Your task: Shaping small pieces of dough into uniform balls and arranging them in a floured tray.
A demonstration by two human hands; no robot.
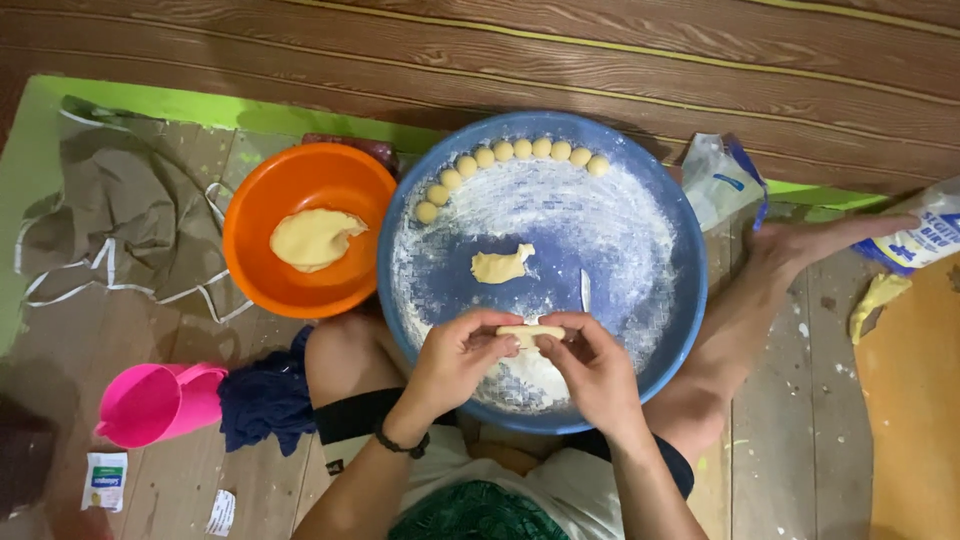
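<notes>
1. So they're sat on the floor with a big blue basin between their legs, floured all over the bottom. Both hands are working one small dough strip over the near edge of the basin

2. Left hand has its fingertips pinched on the left end of the strip, right hand is pinched on the right end, so both are closed on it from either side. Strip looks flattish and held level, clear of the flour

3. Looks to me like the shaping step: one portion getting pulled or pressed into form between the fingers

4. Finished bits sit in a curved row of balls along the far rim, ten or so, touching each other. A loose dough lump lies in the middle of the basin, and something thin and white lies just right of it, could be a small knife, can't tell

5. More dough waits in the orange bowl just left of the basin, pink jug further left, flour bag on the right

6. My guess for the next move: it calls for gentle, even finger pressure so the strip rounds up to match the row, then a spot at the open end of that curve
</notes>
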